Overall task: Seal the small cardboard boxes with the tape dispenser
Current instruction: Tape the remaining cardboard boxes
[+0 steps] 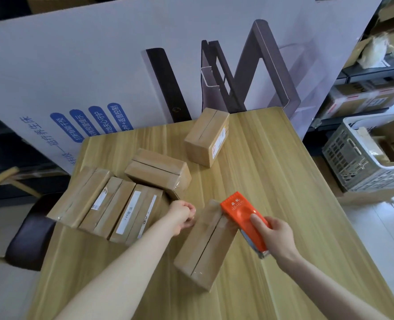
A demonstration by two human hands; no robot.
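A small cardboard box [203,245] lies at an angle on the wooden table [272,181] in front of me. My right hand [275,236] grips an orange tape dispenser [244,218] whose front end sits on the box's far right top corner. My left hand [183,215] has curled fingers at the box's far left end; clear tape seems to run there, but whether the fingers pinch it is unclear. Three taped boxes [103,202] lie side by side to the left. Another box [158,172] lies behind them and one more [206,137] stands farther back.
A large white printed cardboard panel [99,65] stands along the table's far edge. A white plastic crate [371,155] with cardboard scraps sits on the floor to the right, with shelves behind it. A dark stool [29,232] stands at the table's left.
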